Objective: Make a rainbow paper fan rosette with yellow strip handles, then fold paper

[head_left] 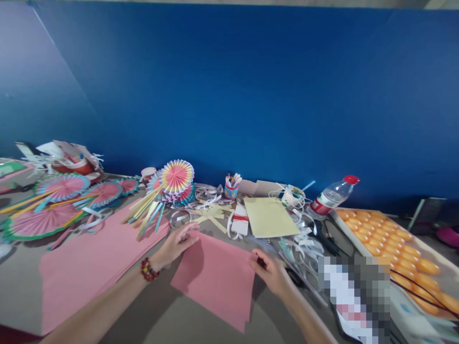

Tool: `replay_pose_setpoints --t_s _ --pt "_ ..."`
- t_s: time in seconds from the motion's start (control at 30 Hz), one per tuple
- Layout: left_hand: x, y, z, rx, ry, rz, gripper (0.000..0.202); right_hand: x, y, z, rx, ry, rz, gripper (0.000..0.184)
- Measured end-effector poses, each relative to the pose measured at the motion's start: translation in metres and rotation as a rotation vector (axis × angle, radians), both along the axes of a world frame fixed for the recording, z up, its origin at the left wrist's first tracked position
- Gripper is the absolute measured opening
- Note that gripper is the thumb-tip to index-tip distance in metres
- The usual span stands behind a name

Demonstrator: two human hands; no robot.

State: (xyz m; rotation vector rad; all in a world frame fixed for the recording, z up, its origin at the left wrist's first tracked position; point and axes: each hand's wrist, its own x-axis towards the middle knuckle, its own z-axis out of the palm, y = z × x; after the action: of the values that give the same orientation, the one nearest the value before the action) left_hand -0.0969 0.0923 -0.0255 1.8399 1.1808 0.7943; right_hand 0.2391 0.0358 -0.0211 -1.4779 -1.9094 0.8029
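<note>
A small stack of pink paper sheets (218, 274) lies in front of me, its lower right edges slightly offset. My left hand (175, 246) is at the upper left corner, fingers stretched out and apart, the thumb touching the top sheet. At the right corner, my right hand (270, 270) has thumb and fingers closed on the paper's edge. Something dark shows partly beneath that hand; its kind is hidden. Red beads form a bracelet (148, 270) on my left wrist. Larger pink sheets (89, 267) lie to the left of the stack.
Folded paper fans (177, 177) stand at the back, and more pleated fans (64, 186) lie left. Pale yellow paper (270, 217), a pen cup (231, 190) and curled white strips (306, 251) lie beyond. On the right are a bottle (332, 197) and a tray of orange oval pieces (453, 274).
</note>
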Motion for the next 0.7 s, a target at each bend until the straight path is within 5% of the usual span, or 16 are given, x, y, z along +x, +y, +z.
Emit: replay_pose_setpoints --t_s 0.1,0.27,0.5,0.7 --pt "-0.001 -0.001 0.007 -0.160 -0.059 -0.074 0.045 0.006 -0.003 -0.009 -0.052 0.106 -0.070 0.034" --pt "-0.003 -0.013 0.011 -0.204 -0.055 -0.074 0.044 0.005 -0.005 -0.010 -0.127 0.148 -0.031 0.047" --pt "-0.014 -0.028 0.008 -0.168 -0.045 0.076 0.045 0.010 -0.005 -0.007 -0.061 0.123 -0.077 0.046" --pt "-0.074 -0.051 0.021 -0.064 -0.037 0.366 0.044 0.027 -0.009 -0.007 -0.023 0.134 -0.183 0.045"
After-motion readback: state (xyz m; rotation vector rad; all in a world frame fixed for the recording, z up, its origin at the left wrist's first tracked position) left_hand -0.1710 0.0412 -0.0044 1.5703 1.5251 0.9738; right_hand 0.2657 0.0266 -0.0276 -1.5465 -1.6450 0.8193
